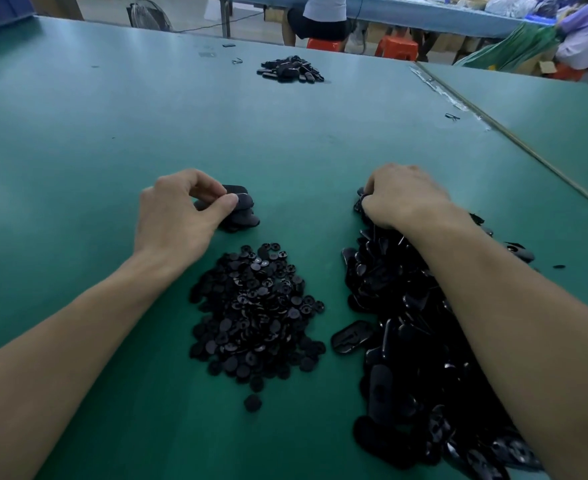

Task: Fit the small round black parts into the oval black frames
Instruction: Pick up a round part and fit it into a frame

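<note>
Your left hand [178, 216] is up past the two big heaps, a bit to the left. Its thumb and first fingers pinch the top frame [238, 197] of a small stack [242, 218] of black oval pieces that sits on the green tabletop [112, 133]. The top frame is dark, smooth and rounded at the ends. Just under your left wrist, nearer to you, lies the heap of small round parts [254, 313]. They are black, flat and button-like, and many have a little cut-out shape in the middle. One loose round part [252, 402] lies by itself at the near edge of that heap. To the right is the long heap of oval frames [417, 323], shiny black, running from your right hand down under your right arm. One oval frame [351, 337] sticks out on the left side of the heap, with an opening showing in it. Your right hand [403, 199] rests on the far end of this heap with its fingers curled down into the pieces. They are hidden, so you cannot tell if they hold one. Far across the tabletop there is another little heap of black pieces [290, 69].
</note>
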`<move>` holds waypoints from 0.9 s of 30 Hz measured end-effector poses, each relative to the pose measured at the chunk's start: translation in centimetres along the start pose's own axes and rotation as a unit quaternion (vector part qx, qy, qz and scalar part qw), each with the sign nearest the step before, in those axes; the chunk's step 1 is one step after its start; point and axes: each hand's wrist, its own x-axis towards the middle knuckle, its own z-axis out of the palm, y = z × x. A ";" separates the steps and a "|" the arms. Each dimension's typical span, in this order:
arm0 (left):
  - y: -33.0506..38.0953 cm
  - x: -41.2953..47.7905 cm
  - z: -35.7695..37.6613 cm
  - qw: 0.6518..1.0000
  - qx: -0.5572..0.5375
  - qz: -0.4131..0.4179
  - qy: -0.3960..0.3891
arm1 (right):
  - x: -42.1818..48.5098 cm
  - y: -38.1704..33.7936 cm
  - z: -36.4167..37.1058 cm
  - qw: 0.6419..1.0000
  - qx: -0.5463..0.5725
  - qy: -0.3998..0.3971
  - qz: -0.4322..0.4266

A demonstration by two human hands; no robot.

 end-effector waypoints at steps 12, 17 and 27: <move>0.1 0.0 0.2 1.000 0.014 0.003 0.009 | -0.1 -1.3 0.3 0.998 0.042 0.030 -0.043; 1.7 -0.9 0.1 0.999 0.007 0.033 0.010 | -1.4 -1.7 0.0 0.990 0.125 0.030 -0.061; 5.5 -3.6 0.8 0.989 -0.097 0.082 -0.082 | -4.9 -1.1 0.5 0.940 0.272 0.149 -0.139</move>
